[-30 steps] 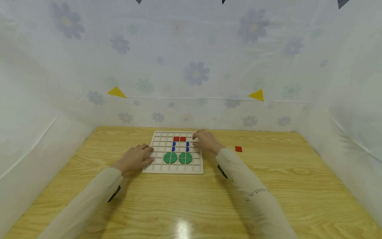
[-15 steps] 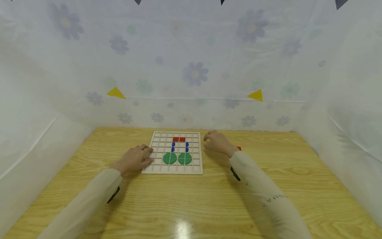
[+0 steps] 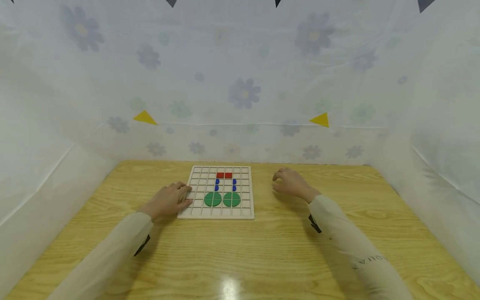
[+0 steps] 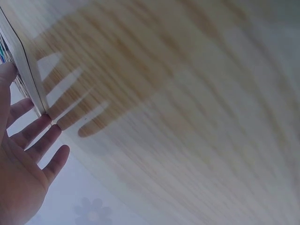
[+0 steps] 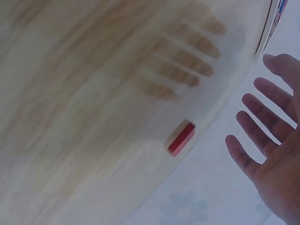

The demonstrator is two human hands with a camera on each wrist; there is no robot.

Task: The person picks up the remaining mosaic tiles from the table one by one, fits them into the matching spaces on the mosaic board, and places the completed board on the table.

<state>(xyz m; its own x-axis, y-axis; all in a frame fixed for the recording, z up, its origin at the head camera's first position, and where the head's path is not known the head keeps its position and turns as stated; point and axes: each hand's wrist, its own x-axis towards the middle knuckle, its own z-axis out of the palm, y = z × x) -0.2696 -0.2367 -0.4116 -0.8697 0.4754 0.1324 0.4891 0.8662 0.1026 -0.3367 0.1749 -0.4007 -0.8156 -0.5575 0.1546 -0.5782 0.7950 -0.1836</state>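
Note:
A white gridded board [image 3: 243,211] lies on the wooden table, carrying two red squares [image 3: 220,175], several blue half-discs [image 3: 217,188] and two green discs [image 3: 231,199]. My left hand [image 3: 166,201] rests at the board's left edge, its fingertips and thumb touching the rim, fingers spread. To the board's right, my right hand [image 3: 292,183] hovers above the table, holding nothing, with its fingers loosely bent. A loose red square tile [image 5: 182,139] lies on the table near it in the right wrist view; in the head view the hand hides this tile.
The wooden table [image 3: 232,250] reaches back to a white flowered cloth wall [image 3: 210,100]. Cloth walls also stand at the left and right sides. Two yellow triangles [image 3: 145,117] show against the back cloth.
My right hand has left the board's upper right part and moved rightward over the table, covering the loose red tile from the head view. My left hand keeps its place at the board.

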